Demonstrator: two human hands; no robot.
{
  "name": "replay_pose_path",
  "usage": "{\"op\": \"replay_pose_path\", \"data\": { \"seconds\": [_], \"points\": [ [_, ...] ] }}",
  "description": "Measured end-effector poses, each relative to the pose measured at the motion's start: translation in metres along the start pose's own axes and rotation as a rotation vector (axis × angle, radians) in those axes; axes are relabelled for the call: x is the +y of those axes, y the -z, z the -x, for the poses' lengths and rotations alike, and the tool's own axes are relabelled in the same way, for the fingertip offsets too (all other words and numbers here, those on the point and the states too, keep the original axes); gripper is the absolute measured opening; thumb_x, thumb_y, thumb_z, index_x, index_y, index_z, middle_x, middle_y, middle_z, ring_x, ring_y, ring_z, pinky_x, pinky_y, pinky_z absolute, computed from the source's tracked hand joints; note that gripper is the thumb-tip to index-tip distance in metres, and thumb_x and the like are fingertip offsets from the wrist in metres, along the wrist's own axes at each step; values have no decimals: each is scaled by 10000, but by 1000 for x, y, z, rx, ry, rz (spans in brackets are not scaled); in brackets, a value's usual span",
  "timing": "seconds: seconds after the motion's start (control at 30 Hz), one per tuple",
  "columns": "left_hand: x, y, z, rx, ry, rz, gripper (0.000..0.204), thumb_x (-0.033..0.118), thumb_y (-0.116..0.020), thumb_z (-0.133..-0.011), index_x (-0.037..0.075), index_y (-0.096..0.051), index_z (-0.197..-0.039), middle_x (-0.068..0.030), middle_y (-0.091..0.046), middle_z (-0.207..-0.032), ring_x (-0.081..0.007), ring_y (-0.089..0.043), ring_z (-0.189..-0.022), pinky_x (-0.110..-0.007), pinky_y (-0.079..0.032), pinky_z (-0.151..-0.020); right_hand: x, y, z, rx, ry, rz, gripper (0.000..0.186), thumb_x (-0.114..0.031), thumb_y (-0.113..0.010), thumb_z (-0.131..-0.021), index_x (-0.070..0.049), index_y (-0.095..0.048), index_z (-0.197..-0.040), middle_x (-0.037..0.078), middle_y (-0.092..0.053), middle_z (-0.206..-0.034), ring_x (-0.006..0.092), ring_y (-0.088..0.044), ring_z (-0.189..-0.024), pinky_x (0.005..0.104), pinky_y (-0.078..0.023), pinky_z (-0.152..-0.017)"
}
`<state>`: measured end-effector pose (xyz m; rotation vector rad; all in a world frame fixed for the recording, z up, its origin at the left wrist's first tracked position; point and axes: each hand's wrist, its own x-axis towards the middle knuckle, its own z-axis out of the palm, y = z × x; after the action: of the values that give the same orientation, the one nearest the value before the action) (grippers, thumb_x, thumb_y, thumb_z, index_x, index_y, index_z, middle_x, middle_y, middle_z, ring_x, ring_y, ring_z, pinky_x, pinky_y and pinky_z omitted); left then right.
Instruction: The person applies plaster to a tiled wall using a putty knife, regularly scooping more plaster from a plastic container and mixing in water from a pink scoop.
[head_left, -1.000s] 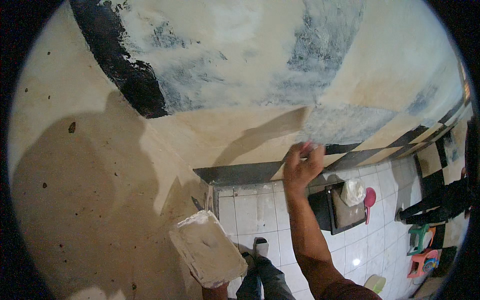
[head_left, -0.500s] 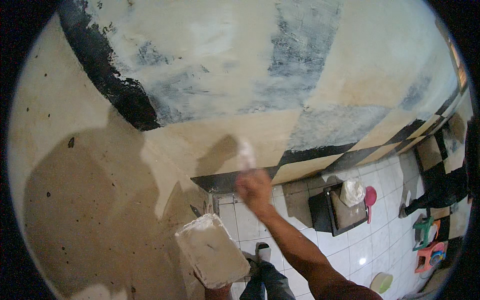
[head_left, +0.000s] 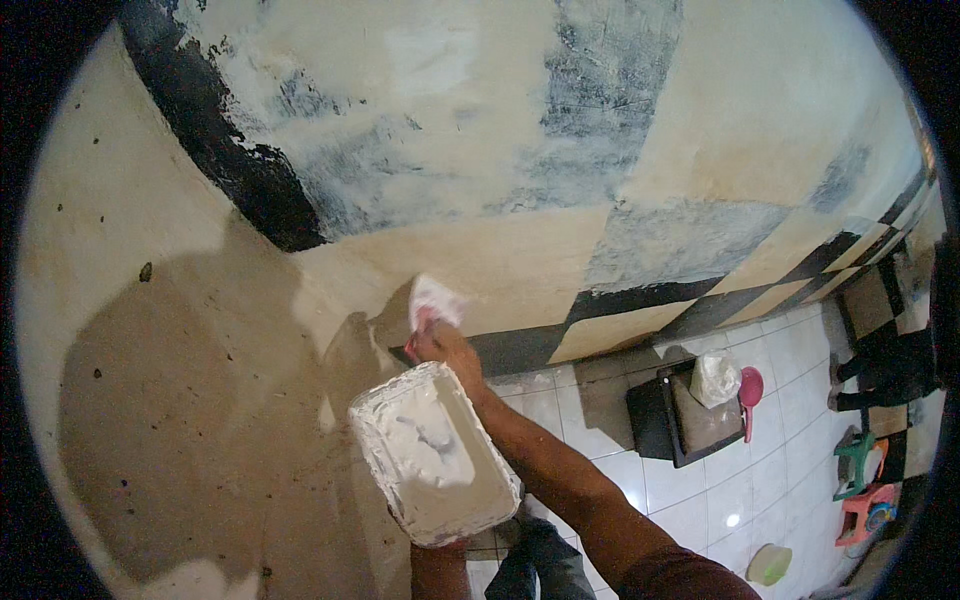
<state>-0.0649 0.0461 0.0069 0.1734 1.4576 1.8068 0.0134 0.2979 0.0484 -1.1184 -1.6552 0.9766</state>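
My right hand (head_left: 450, 348) is closed on a small tool (head_left: 432, 298) with a white-smeared end and a pinkish-red part by the fingers; blur hides its exact kind. It is close to the low cream part of the wall (head_left: 490, 270), near the corner. Below it, a rectangular tub (head_left: 392, 487) with a white-crusted rim is held up from underneath by my left hand. That hand is mostly hidden; only the forearm (head_left: 438, 577) shows plainly. Thick white paste (head_left: 425, 430) fills part of the tub.
On the white tiled floor (head_left: 600, 490) stands a black box (head_left: 650, 415) bearing a white plastic bag (head_left: 716, 378) and a pink dipper (head_left: 751, 386). Farther right are green (head_left: 853, 465) and coral-red (head_left: 862, 515) stools, and a dark-clothed person (head_left: 890, 375). A plain side wall (head_left: 190, 400) rises at left.
My right hand has moved left and slightly up along the wall, nearer the corner and the tub. The tub has risen and tips so more of its inside shows.
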Motion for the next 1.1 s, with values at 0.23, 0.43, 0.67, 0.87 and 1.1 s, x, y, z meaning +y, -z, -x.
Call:
{"op": "replay_pose_path", "data": {
  "seconds": [0.23, 0.43, 0.67, 0.87, 1.1],
  "points": [
    [0, 13, -9, 51, -27, 6, 340, 230, -502, -874, 54, -517, -1164, -138, -538, -1107, -323, -535, -1011, -476, -462, -867, 27, 63, 15, 597, 510, 475, 120, -29, -661, -751, -59, -563, -689, 112, -575, -713, 281, -574, -646, 387, -458, -593],
    [-13, 8, -5, 59, -15, 0, 334, 224, -503, -872, 51, -520, -1158, -139, -539, -1101, -323, -536, -1005, -475, -463, -863, 37, 97, -44, 834, 328, 454, 41, -26, -625, -801, -30, -613, -839, 137, -576, -766, 300, -583, -736, 401, -470, -729],
    [-5, 7, -22, 44, -54, -32, 328, 217, -504, -871, 48, -523, -1151, -141, -541, -1094, -323, -537, -999, -473, -464, -859, -10, -10, -1, -14, 460, 319, 129, -205, -597, -840, -127, -608, -942, 131, -581, -918, 350, -578, -859, 482, -477, -755],
    [-19, 1, -29, 46, -63, -24, 323, 212, -504, -869, 46, -526, -1145, -142, -542, -1087, -324, -538, -993, -471, -465, -856, 54, 59, -38, 81, 870, 734, 222, -212, -641, -771, -107, -600, -962, 106, -577, -988, 317, -568, -874, 454, -475, -748],
    [-25, -10, -49, 17, -95, -9, 317, 205, -505, -868, 43, -529, -1139, -144, -543, -1080, -324, -540, -987, -469, -466, -852, 131, 57, 8, -165, 688, 699, 315, -114, -667, -744, -76, -629, -1054, 80, -597, -1043, 295, -567, -912, 453, -484, -755]
  ]
}}
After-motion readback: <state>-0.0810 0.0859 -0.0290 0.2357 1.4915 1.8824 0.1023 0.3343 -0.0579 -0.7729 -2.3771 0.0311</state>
